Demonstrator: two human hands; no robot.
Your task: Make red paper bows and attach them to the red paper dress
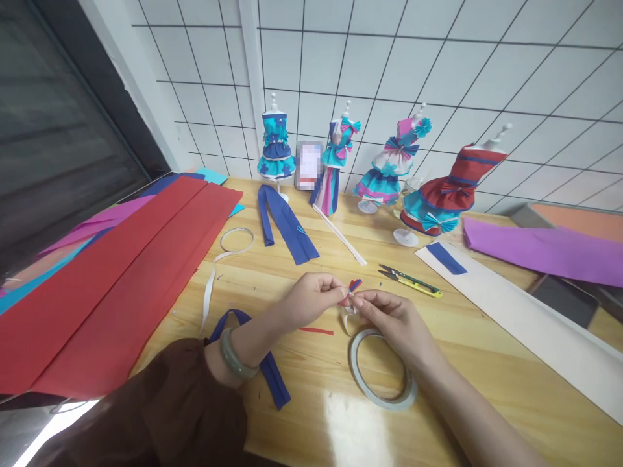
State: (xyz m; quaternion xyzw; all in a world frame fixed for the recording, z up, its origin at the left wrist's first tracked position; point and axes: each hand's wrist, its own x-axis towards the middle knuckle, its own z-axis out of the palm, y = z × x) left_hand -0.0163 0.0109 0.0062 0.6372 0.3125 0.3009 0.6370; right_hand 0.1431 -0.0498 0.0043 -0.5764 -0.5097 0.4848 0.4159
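Left hand [316,295]: thumb and fingertips pinched together; one side of a small red-and-blue piece [356,284] is held between them. A green bangle [236,357] is worn at the wrist, below a dark brown sleeve [170,402].

Right hand [394,318]: thumb and forefinger closed at the lower end of the same piece, which is held above the middle of the wooden table [311,428]. Its exact folding is hidden by the fingers. A narrow white strip [346,322] is seen hanging just below.

Tape roll [396,402]: laid flat, partly covered by the right hand and wrist.

Red strip [318,331]: placed beside the left forearm.

Blue strip [276,383]: crossed over by the left forearm.

White ribbon [208,295]: looped at its far end, laid left of the hands.

Folded blue length [292,233]: set beyond the left hand.

Yellow-handled snips [413,281]: laid beyond the right hand, blades pointed left.

White sheet [525,331]: placed at the right, with a blue rectangle [445,258] laid on its far end.

Red sheets [121,279]: stacked at the left over other coloured sheets.

Four dressed miniature mannequins [276,143]: ranged along the tiled wall [365,52].
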